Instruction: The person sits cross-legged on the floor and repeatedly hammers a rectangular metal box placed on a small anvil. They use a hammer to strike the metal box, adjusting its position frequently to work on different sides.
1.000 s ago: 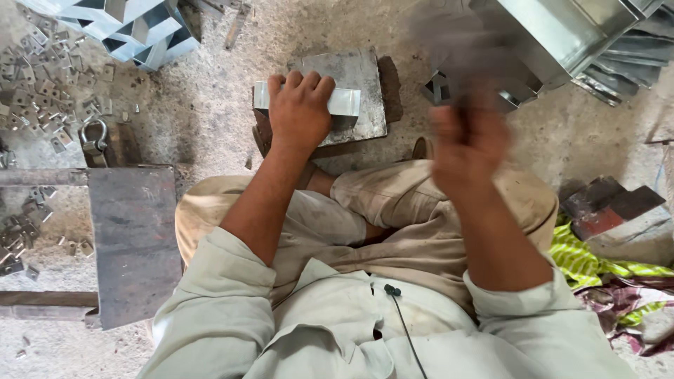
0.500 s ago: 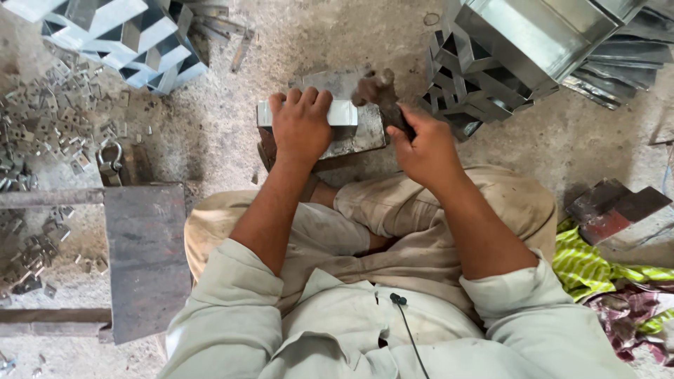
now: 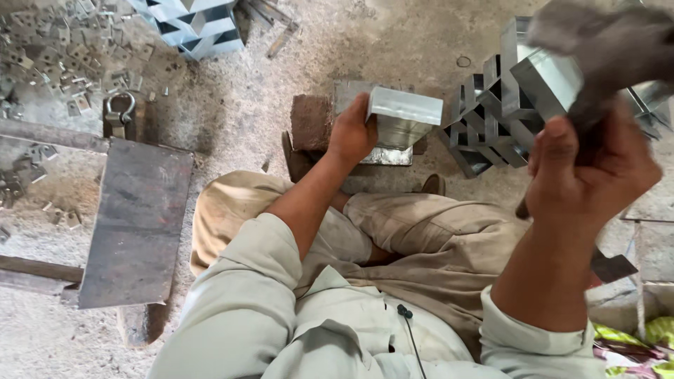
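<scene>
My left hand (image 3: 353,133) grips a folded piece of shiny sheet metal (image 3: 404,116), holding it tilted up on a flat steel block (image 3: 382,156) on the ground in front of my crossed legs. My right hand (image 3: 590,175) is raised high at the right, fist closed around the handle of a hammer (image 3: 604,42), whose dark head is blurred near the top right corner. The hammer is well above and to the right of the metal piece.
A stack of folded metal boxes (image 3: 498,119) lies right of the block. A rusty brick-like block (image 3: 311,121) sits left of it. A thick steel plate (image 3: 137,221) lies at my left. Small metal scraps (image 3: 63,49) litter the far left, more boxes (image 3: 193,24) at top.
My right hand has swung the hammer up from the metal piece to high at the right. My left hand has tipped the sheet metal piece up on the block.
</scene>
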